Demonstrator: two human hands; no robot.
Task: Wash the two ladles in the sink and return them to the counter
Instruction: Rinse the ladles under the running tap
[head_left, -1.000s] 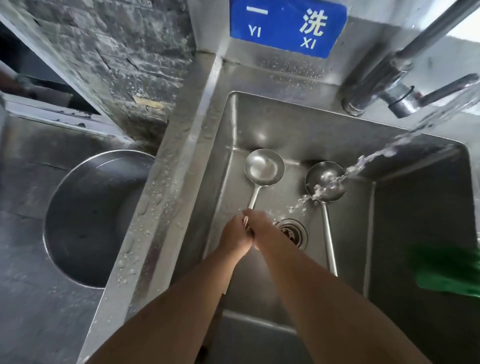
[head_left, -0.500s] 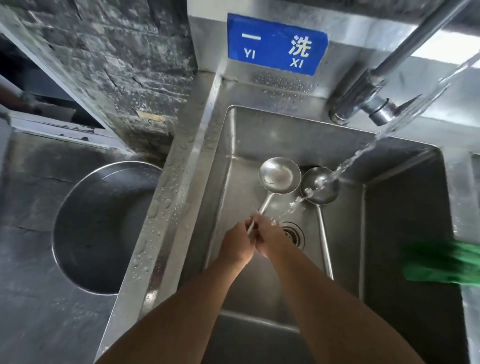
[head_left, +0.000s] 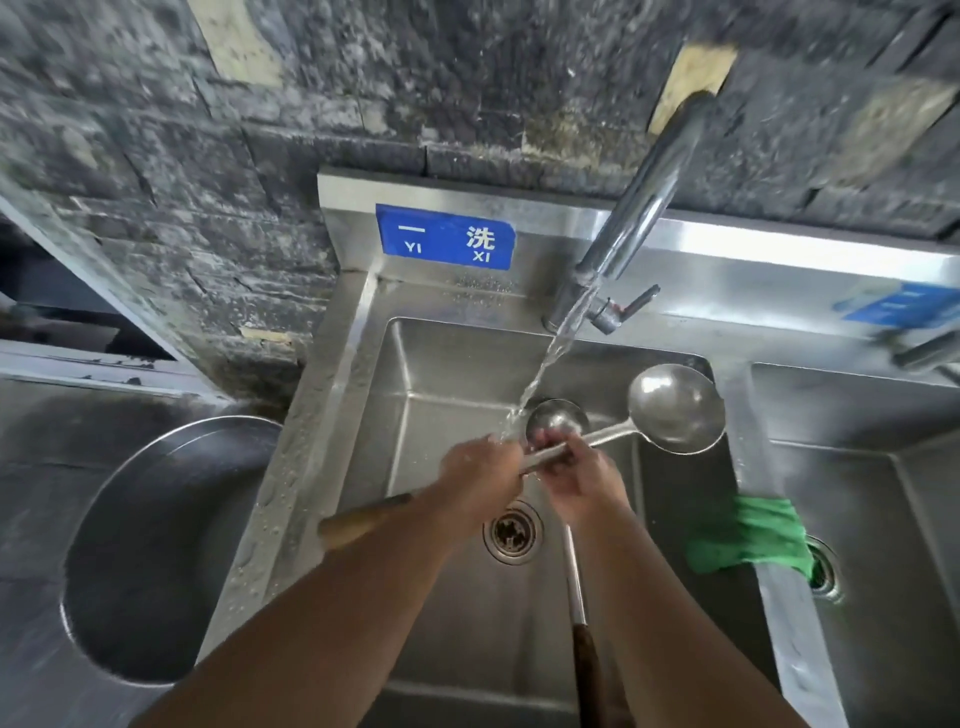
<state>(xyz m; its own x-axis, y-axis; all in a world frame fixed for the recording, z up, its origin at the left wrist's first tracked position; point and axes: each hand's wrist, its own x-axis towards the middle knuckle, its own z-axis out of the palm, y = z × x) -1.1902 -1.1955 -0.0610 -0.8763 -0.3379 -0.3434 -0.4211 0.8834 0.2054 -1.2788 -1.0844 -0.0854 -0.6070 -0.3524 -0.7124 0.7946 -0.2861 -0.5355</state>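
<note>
At 9 o'clock a large round steel basin sits in the counter, well apart from the work. Over the square stainless-steel sink, the left hand is wrapped around the shaft of the big shiny steel ladle, whose brown wooden grip juts toward 8 o'clock and whose bowl hangs toward 2 o'clock. The tap stream lands just at the left knuckles. The right hand curls its fingers over the same shaft, apparently rubbing it. Beneath, the second smaller steel ladle lies in the sink, handle running to 6 o'clock. At 4 o'clock a crumpled green cloth drapes the divider. Wet steel will likely be slippery and rigid, bowl-heavy; the wooden grip looks the surer hold.
</note>
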